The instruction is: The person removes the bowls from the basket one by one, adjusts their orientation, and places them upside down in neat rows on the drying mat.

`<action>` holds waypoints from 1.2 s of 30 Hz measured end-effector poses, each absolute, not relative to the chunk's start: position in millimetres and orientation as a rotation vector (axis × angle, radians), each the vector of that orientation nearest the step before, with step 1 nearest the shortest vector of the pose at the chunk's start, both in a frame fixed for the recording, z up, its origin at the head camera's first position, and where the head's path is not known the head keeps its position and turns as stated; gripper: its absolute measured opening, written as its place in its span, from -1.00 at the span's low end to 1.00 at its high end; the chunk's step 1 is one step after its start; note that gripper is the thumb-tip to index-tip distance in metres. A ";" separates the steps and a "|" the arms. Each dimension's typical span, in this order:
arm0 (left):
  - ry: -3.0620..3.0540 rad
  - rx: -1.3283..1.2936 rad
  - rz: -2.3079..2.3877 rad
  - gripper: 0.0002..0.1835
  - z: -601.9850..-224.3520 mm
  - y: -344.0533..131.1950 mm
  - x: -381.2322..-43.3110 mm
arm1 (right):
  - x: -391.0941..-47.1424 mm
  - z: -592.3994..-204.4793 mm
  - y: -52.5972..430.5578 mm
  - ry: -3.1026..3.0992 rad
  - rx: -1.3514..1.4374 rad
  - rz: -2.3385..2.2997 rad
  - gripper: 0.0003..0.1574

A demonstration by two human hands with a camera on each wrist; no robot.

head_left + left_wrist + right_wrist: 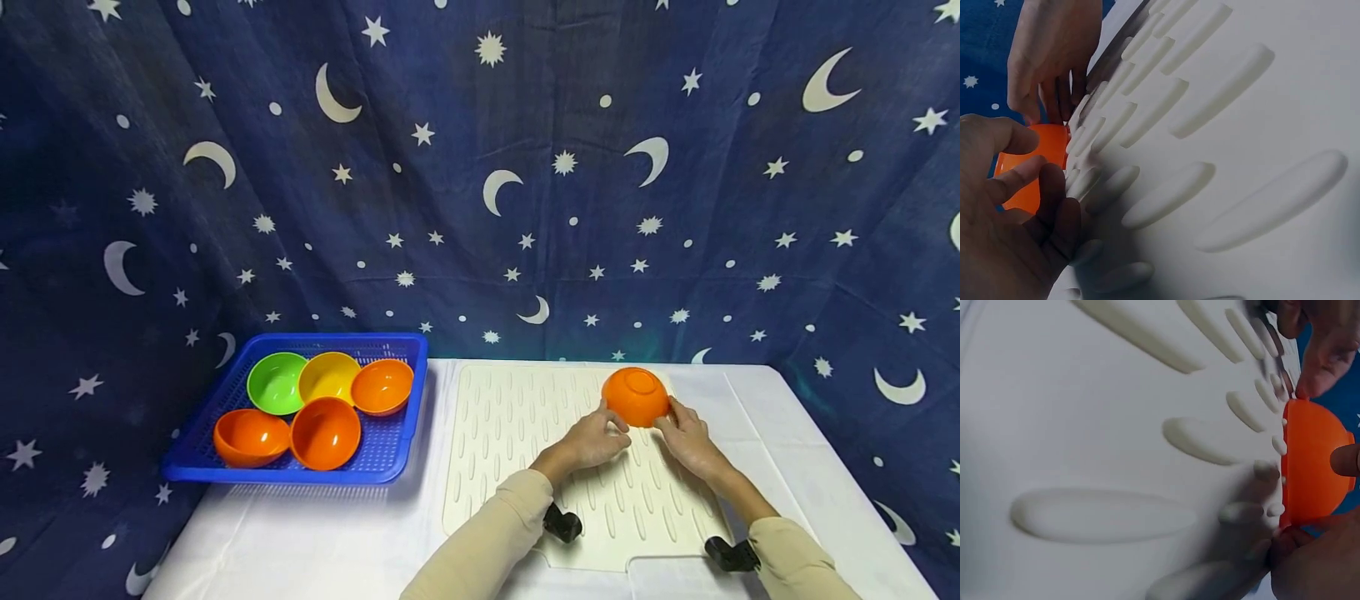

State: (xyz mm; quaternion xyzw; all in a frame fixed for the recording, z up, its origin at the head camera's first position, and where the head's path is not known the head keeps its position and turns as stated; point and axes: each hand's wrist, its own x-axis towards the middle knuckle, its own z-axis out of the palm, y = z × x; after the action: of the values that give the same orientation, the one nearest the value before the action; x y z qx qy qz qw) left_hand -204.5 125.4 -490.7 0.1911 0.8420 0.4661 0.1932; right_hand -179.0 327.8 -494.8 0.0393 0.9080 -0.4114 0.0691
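An orange bowl (635,397) sits upside down, base up, toward the back of the white ribbed drying mat (510,450). My left hand (592,439) holds its left side at the rim, fingers bent. On the right side my right hand (692,442) grips it; in the right wrist view the thumb (1346,460) lies on the outer wall and the fingers are at the rim. The left wrist view shows the bowl (1052,147) between both hands, partly hidden behind left-hand fingers.
A blue plastic basket (285,477) stands at the left on the white-covered table (315,533). Inside are a green bowl (276,383), a yellow bowl (328,377) and several orange bowls (326,435). A dark blue curtain (450,208) with moons and stars hangs behind.
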 end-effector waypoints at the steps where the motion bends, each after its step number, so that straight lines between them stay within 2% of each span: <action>1: 2.360 0.540 1.305 -0.89 -490.2 125.8 -204.3 | -178.6 -496.1 327.1 2.767 0.099 -1.224 -0.03; 6: 2.368 0.582 1.248 -0.89 -489.9 127.7 -202.8 | -175.1 -500.0 325.8 2.871 -0.067 -1.174 -0.02; 11: 2.373 0.612 1.178 -0.87 -487.3 129.6 -202.6 | -170.1 -503.7 325.7 2.936 -0.191 -1.040 0.10; 17: 2.315 0.685 1.075 -0.72 -473.2 124.9 -205.5 | -166.8 -498.9 326.5 2.902 -0.186 -0.981 0.20; 26: 2.496 0.876 0.722 -0.65 -458.1 98.0 -180.3 | -141.0 -482.7 341.1 2.945 -0.200 -0.972 -0.02; 36: 2.738 1.047 0.704 -0.63 -440.0 74.6 -163.9 | -101.1 -478.3 332.9 3.070 -0.318 -0.733 -0.14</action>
State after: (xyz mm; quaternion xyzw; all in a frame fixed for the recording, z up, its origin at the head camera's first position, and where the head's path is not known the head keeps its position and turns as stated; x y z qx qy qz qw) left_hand -163.9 74.6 -440.0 0.3465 0.9065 0.2329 0.0633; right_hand -101.1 332.9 -478.3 -0.1003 0.9676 -0.2310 -0.0155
